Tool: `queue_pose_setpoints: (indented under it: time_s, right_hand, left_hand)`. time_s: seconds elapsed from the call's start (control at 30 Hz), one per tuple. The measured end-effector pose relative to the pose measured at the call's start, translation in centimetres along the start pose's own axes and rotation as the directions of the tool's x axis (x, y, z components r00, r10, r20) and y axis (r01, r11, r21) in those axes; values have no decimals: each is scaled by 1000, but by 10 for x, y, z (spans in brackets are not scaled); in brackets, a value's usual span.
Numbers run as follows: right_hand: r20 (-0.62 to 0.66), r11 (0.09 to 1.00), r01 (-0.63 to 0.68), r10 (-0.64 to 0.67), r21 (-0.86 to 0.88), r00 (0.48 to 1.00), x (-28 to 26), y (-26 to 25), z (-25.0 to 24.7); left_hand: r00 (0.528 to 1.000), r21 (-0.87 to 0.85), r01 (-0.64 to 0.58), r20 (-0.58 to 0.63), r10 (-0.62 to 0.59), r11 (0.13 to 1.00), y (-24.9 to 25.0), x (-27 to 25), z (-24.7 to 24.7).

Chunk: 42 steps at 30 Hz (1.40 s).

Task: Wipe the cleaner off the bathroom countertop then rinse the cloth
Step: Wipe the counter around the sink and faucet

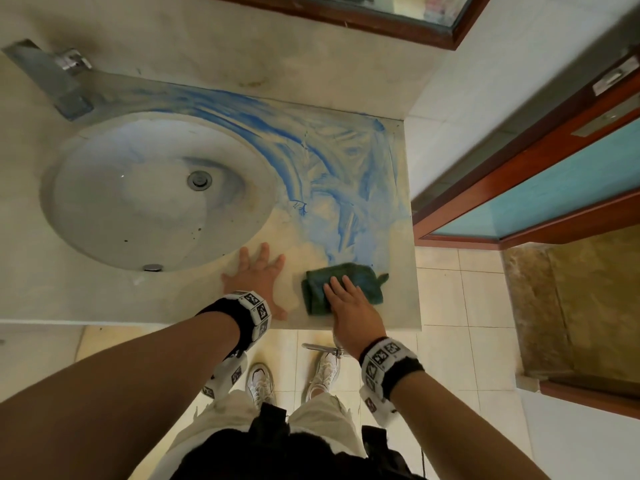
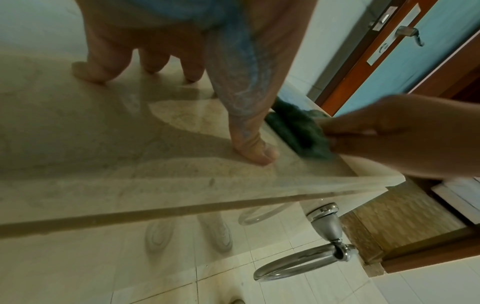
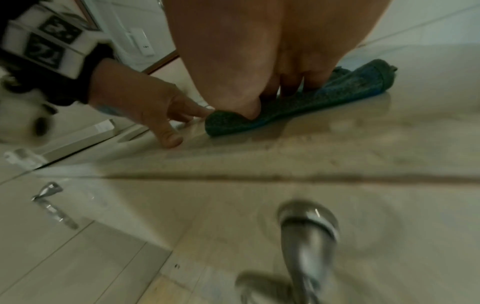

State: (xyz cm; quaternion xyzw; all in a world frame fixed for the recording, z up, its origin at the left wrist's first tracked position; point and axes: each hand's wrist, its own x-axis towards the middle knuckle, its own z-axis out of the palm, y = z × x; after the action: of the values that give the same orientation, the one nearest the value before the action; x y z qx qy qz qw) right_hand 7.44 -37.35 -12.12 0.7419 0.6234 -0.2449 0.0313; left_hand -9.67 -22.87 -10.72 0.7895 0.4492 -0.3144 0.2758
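**Cloth pressed flat at the counter's front right corner**

While the left hand [image 1: 256, 277] lies spread on the bare countertop [image 1: 207, 303], palm down and fingers splayed wide with nothing in it, the right hand [image 1: 349, 306] presses on the folded dark green cloth [image 1: 360, 277]. Its fingers lie nearly straight on top of the fabric; the right wrist view shows the thumb pushing into the near fold of the cloth [image 3: 285, 109] and the fingertips bearing down further along, so the hold is a flat press and not a closed fist.

The cloth lies just to the right of the left hand, apart from it by a narrow strip of stone, and near the counter's front edge. Its far edge touches the streaks of blue cleaner [image 1: 332, 174], which sweep away from the pressing fingers toward the back wall and curve round the far side of the sink [image 1: 138, 202]. The sink basin lies just beyond the fingertips of the left hand. In the left wrist view the left thumb [image 2: 249, 144] carries blue smears and touches the stone just beside the cloth [image 2: 293, 127].

Below the right wrist a chrome towel ring [image 2: 298, 263] hangs from the counter's front face.
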Motion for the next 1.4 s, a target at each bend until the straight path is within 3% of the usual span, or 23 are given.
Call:
queue_pose_setpoints:
  time_s: [0.17,0.43,0.73,1.03,1.3,1.4]
  right_hand:
    - [-10,998,-68,68,2,998,38,-14,-13]
    - [6,998,-38,38,-44,999,-40,3,15]
    - [45,997,-62,64,-45,997,50,-5,-22]
    - [121,996,-75,81,-56,989,-35,11,1]
    - [80,998,-63,63,-6,995,42,-5,-25]
    - [89,999,-46,45,3,995,36,-2,-24]
  left_hand:
    - [999,18,21,-34,-21,1000,2,-2,3]
    - [1000,6,-6,-6,6,1000,-2,1,1]
    - [999,7,13,-46,-13,1000,0,1,6]
    - [1000,7,-12,-6,12,1000,-2,2,2]
    - [1000,4,11,-22,-11,1000,-1,4,6]
    - [1000,7,12,-18,-12,1000,0,2,4]
